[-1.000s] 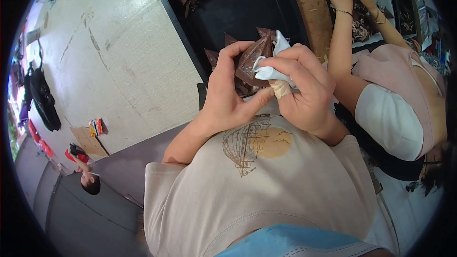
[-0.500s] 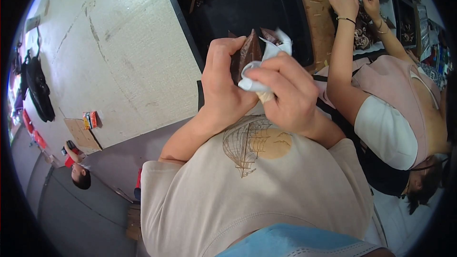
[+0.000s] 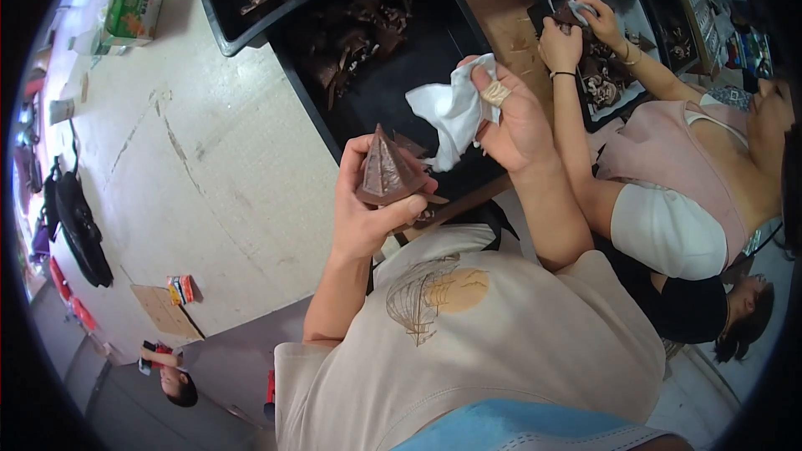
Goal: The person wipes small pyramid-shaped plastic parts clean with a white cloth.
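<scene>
My left hand (image 3: 357, 221) is wrapped round a dark brown, pointed piece (image 3: 386, 171) with sloping faceted sides, its tip upward. More brown parts stick out behind it, half hidden by my fingers. My right hand (image 3: 522, 134), with a tan wrap on one finger, grips a crumpled white cloth (image 3: 455, 113). The cloth hangs to the right of the pointed piece, and its lower end comes close to the piece's back edge. Both hands are over the near end of a black tray (image 3: 434, 42), where several similar brown pieces (image 3: 363, 42) lie farther back.
Another black tray (image 3: 238, 40) full of brown pieces overlaps the far end. A pale table (image 3: 225, 142) spreads to the left, with a green box (image 3: 134, 17), a black bag (image 3: 75, 217) and a small orange packet (image 3: 180, 290). On the right, a co-worker's hands (image 3: 561, 46) hold a brown piece.
My right hand has lifted the white cloth off the brown piece and moved away to the upper right. My left hand has lowered and tilted the piece. The view has shifted, showing more trays.
</scene>
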`<action>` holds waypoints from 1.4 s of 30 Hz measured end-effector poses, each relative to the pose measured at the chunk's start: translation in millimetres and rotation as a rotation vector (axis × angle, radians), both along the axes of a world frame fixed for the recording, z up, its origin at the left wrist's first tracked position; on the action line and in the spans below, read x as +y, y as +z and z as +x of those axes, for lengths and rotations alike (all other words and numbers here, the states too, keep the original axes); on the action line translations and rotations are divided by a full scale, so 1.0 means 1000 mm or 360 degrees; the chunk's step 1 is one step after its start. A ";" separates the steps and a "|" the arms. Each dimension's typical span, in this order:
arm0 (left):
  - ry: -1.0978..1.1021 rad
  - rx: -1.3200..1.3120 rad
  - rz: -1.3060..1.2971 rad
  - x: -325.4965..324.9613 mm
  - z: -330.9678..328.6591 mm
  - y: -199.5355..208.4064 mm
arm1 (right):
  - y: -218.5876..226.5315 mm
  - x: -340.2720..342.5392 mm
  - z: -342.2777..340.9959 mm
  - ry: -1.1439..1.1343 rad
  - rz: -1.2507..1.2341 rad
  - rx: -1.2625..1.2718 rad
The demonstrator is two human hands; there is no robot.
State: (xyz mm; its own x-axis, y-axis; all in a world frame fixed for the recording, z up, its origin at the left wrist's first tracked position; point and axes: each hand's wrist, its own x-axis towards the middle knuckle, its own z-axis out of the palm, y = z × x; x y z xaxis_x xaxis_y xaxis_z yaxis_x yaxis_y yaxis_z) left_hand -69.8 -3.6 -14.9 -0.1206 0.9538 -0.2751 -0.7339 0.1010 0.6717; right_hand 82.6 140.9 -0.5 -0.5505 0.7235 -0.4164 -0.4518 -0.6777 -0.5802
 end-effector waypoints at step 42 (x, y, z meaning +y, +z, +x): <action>0.0021 -0.0895 -0.0049 0.106 -0.035 -0.019 | -0.044 0.047 -0.001 0.0399 -0.0076 0.0562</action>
